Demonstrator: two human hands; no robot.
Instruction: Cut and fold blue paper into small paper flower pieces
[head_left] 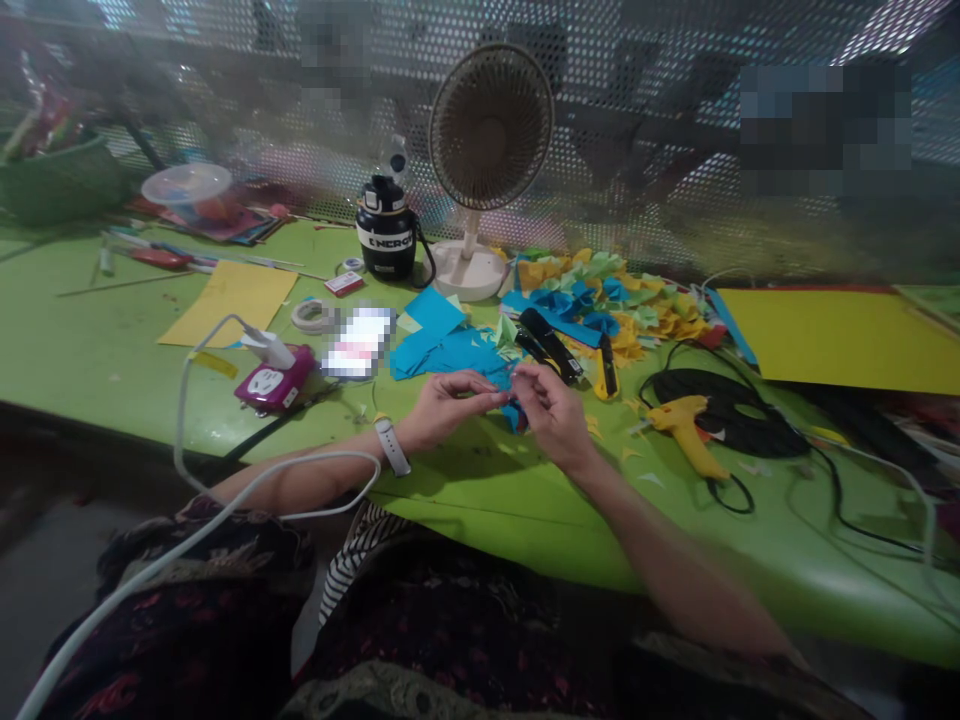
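1. Head view, centre: the left hand and right hand meet over the green table, fingertips nearly touching.
2. Left grip: thumb and forefinger drawn together at their tips; whether they pinch anything cannot be told.
3. Right grip: fingers curled towards the thumb; what lies between them is too small to tell.
4. Blue piece: directly beneath the fingertips, between the hands, partly hidden by them.
5. Beyond the hands: blue paper, with the stapler and yellow cutter to its right; behind these, a heap of paper shapes in blue, yellow and pale green.
6. Right: glue gun, lying partly over a black mat.
7. Left: tape roll, beside the phone.
8. Rear: bottle and fan, both upright.
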